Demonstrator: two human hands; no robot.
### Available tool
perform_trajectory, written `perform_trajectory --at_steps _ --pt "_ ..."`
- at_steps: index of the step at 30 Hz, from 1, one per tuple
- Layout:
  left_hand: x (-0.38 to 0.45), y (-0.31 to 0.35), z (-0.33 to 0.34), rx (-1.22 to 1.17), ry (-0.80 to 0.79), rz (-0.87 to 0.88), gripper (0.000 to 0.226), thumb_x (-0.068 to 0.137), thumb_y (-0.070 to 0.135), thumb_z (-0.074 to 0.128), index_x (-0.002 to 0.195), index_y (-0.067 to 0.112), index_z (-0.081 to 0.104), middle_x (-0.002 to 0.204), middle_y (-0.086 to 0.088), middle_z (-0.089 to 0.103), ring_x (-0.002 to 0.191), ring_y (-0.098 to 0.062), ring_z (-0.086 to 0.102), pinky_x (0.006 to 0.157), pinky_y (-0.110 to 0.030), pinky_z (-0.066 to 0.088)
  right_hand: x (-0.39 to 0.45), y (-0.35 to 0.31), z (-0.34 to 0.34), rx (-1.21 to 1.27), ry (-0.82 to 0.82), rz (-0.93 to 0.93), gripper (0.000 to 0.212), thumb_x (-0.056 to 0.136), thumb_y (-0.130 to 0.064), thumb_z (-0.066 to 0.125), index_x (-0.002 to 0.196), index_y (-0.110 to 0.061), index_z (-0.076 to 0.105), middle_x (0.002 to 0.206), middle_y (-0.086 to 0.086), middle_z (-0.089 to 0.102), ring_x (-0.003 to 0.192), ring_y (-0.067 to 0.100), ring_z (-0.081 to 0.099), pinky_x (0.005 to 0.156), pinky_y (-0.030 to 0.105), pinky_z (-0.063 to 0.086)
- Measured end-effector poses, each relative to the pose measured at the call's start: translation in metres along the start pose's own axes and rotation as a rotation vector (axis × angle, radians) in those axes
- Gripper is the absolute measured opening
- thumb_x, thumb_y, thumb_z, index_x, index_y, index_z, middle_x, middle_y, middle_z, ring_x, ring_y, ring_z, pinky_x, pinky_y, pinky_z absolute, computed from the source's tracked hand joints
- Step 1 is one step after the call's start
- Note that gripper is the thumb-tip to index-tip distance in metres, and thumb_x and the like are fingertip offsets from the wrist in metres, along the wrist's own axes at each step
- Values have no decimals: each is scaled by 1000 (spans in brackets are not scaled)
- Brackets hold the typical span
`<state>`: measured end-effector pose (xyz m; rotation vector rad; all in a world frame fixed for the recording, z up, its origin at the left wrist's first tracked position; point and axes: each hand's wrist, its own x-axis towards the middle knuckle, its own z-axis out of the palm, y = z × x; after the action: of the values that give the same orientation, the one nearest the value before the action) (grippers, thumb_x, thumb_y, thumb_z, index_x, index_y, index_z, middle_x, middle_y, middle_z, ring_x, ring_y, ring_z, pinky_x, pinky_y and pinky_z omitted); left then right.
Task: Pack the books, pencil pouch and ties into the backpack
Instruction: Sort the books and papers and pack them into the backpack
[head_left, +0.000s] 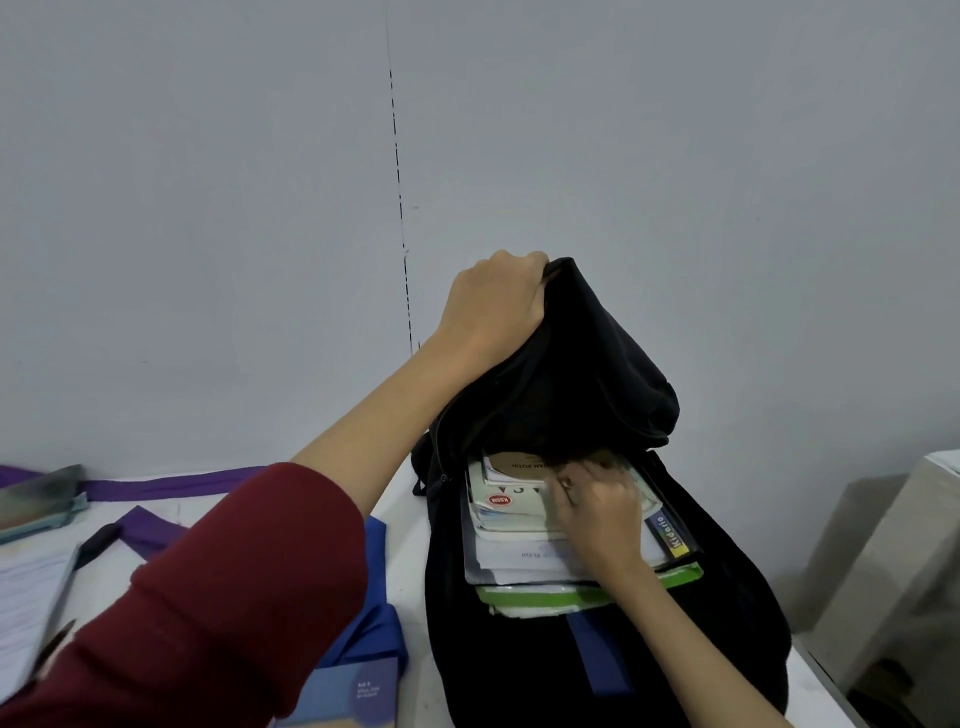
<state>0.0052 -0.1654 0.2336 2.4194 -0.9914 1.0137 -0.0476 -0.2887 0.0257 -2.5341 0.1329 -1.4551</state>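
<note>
Grey wall backs the white worktop (415, 530) where our backpack (597, 649) stands open at the right. Our left hand (493, 306) bunches the limp top flap up, fingers curled round the cloth. Our right hand (597, 514) rests on the books (519, 551) stacked inside, fingers curled, pinching an upper cover, we judge. Books look stiff and heavy, best gripped by the edges. Blue tie (379, 613) and purple tie (171, 486) lie soft on the worktop. We cannot make out the pouch.
</note>
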Motion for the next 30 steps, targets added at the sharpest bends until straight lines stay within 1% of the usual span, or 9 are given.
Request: perform_trajectory --at_steps 6,9,12,16,19,22,25,28,30 --pt "-37 -17 14 -88 -28 -120 28 99 24 35 88 6 54 74 -11 54 67 -29 45 60 -32 32 17 -48 -49 76 426 -213 14 82 -18 71 71 -10 71 69 0 65 62 16 55 64 30 37" --pt "-77 -38 23 -223 -132 -210 31 99 28 39 75 13 51 69 -4 56 67 -27 51 56 -31 31 28 -67 -54 61 461 -232 14 82 -15 70 69 -11 68 70 1 63 68 16 50 70 32 33" --pt "-130 -64 23 -332 -364 -308 33 95 37 49 64 25 50 61 7 52 66 -20 53 56 -29 33 22 -86 -33 149 317 -268 12 81 -13 69 70 -9 67 73 4 61 67 20 52 68 33 36" --pt "-221 -114 8 -290 -549 -482 28 90 46 54 86 22 69 73 10 63 70 -10 57 66 -28 46 -10 -128 0 357 143 -328 14 82 -8 67 69 -4 64 69 7 59 59 21 52 54 33 41" --pt "-300 -177 -23 -279 -361 -751 18 91 28 59 87 16 71 79 5 68 75 -12 61 73 -33 49 -33 -179 24 452 -31 -387 15 82 -10 66 69 -5 63 65 5 58 56 19 52 51 30 43" --pt "-376 -225 -62 -208 -103 -1021 12 90 16 60 90 10 70 88 -1 67 85 -15 60 75 -24 41 -46 -235 47 511 -249 -404 18 80 -18 62 65 -9 62 60 1 57 54 18 51 51 27 40" --pt "-439 -267 -104 -130 69 -1238 14 90 11 58 99 7 68 104 -7 63 103 -25 56 87 -34 43 -59 -311 70 593 -486 -376 16 79 -22 60 67 -11 62 62 1 59 56 19 54 50 33 48" --pt "-478 -310 -142 -8 111 -1320 21 89 14 60 107 5 64 113 -15 60 110 -33 53 92 -41 41 -72 -392 89 677 -702 -368 18 87 -23 54 87 -9 67 87 4 64 81 24 58 72 44 49" --pt "-495 -341 -164 93 76 -1379 30 89 22 60 116 7 60 122 -18 56 114 -35 50 96 -42 39 -81 -442 102 637 -894 -448 25 95 -26 50 109 -12 63 113 3 59 107 22 50 93 43 38"
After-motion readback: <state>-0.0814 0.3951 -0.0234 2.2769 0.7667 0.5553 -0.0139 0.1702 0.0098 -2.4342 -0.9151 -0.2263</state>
